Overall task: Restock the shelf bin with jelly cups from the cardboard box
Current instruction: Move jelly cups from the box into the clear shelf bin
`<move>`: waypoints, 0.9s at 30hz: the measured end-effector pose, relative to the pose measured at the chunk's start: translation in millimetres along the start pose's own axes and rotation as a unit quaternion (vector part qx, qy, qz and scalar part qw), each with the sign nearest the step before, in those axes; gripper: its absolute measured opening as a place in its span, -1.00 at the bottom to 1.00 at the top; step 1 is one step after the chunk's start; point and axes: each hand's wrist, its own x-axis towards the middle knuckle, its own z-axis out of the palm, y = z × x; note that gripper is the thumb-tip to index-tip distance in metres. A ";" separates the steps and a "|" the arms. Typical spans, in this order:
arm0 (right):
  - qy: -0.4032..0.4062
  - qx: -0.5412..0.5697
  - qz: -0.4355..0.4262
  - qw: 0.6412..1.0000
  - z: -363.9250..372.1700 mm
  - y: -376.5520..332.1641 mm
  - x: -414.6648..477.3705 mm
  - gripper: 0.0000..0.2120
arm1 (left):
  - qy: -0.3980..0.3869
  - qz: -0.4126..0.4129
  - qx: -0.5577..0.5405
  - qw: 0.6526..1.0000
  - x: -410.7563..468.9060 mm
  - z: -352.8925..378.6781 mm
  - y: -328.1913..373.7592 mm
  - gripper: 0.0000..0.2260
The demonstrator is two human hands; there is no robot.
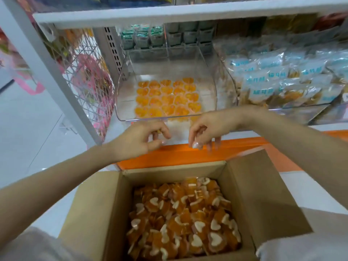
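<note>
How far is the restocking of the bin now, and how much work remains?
Done: one layer of jelly cups covers the front floor of the shelf bin; the back is bare. In hand: nothing certain. The right hand hangs empty, and the left hand has curled fingers that may hide a cup. Left: the cardboard box is nearly full, so most remains.

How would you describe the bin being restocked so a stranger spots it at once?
Look under the white shelf, between the wire basket and the blue-labelled bags. The clear bin there stands apart: one neat layer of orange jelly cups lies at its front.
</note>
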 end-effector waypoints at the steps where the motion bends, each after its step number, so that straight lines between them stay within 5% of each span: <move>1: -0.042 -0.006 0.015 0.999 18.1 7.5 16.6 -0.79 | -0.040 -0.018 0.000 0.999 -9.7 15.6 -5.9 -0.88; 4: -0.104 -0.008 0.059 0.993 75.8 40.7 66.9 -0.72 | -0.225 -0.063 0.066 0.970 -20.4 67.0 -31.6 -0.78; 7: -0.030 0.023 0.082 0.996 132.6 84.2 105.7 -0.64 | -0.315 -0.133 0.071 0.937 -25.6 122.4 -68.9 -0.63; 11: 0.085 -0.010 0.133 0.987 192.8 137.3 141.5 -0.58 | -0.321 -0.240 0.025 0.916 -30.0 190.1 -104.1 -0.46; 20: 0.014 -0.132 0.166 0.977 235.8 177.9 182.9 -0.38 | -0.367 -0.263 0.064 0.890 -19.2 263.7 -152.2 -0.40; 27: 0.101 -0.126 0.158 0.974 251.5 187.5 205.3 -0.55 | -0.282 -0.287 0.088 0.911 -16.7 297.2 -156.9 -0.38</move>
